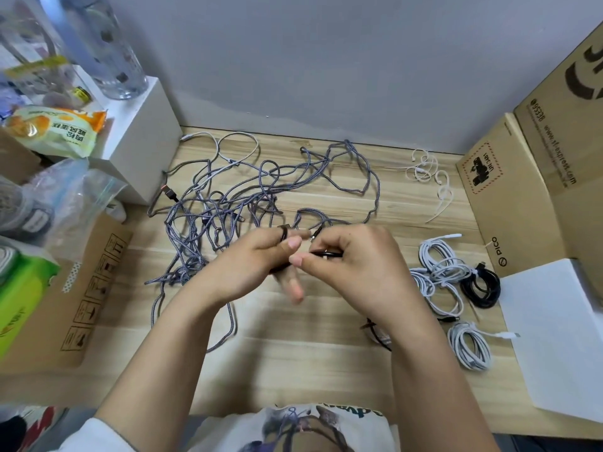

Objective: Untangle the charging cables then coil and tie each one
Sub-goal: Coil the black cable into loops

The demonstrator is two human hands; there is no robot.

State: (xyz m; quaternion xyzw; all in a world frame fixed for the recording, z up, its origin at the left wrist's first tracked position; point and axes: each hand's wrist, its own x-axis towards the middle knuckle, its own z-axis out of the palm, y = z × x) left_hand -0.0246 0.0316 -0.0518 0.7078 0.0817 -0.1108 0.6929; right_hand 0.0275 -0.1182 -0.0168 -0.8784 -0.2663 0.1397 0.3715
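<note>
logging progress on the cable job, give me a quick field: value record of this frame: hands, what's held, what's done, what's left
left hand: left hand grips a dark cable, part looped round its fingers
right hand: right hand pinches the same dark cable
done: three white coiled cables and one black coiled cable, to the person's right on the wooden table
left: grey braided tangle spread across the table, white cable mixed in at the back
spare ties: loose white ties near the cardboard box
</note>
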